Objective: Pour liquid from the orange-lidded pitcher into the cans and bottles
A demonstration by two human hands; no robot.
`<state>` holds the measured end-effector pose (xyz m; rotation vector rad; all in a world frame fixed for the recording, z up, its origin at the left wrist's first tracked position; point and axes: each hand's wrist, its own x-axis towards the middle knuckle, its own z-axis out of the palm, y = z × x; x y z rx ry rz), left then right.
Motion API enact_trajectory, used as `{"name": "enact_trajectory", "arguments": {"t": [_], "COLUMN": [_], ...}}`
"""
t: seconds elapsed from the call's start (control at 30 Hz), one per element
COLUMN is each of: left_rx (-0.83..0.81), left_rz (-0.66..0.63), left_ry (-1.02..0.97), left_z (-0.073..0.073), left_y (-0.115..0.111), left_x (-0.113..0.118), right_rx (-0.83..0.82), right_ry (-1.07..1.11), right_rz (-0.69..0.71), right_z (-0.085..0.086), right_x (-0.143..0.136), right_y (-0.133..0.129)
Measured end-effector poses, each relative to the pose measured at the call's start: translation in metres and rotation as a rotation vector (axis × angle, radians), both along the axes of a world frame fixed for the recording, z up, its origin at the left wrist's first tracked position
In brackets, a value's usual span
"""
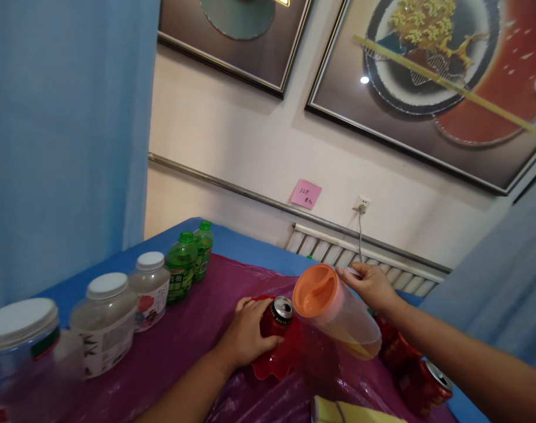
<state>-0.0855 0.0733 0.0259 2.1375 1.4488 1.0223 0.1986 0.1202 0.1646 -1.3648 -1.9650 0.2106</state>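
Our left hand (243, 335) curls its fingers round a red metal can (275, 322), while our right hand (376, 288), fingers gripping the handle (350, 272), holds a tilted, orange-lidded, translucent plastic pitcher (349, 329) at the can's three o'clock.

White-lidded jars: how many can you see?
3: the nearest jar at the lower left, a middle jar behind it, and a third jar beside the green bottles.
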Motion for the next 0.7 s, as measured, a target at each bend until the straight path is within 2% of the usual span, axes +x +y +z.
{"name": "enact_trajectory", "arguments": {"t": [0.7], "left_rx": [0.017], "left_rz": [-0.008], "left_ry": [-0.001], "left_z": [-0.0021], "left_y": [-0.0005], "left_x": [-0.0006], "right_rx": [0.029], "right_ry": [-0.071], "right_rz": [-0.019], "right_z": [0.0041], "right_x": [-0.0037], "right_y": [-0.0039]}}
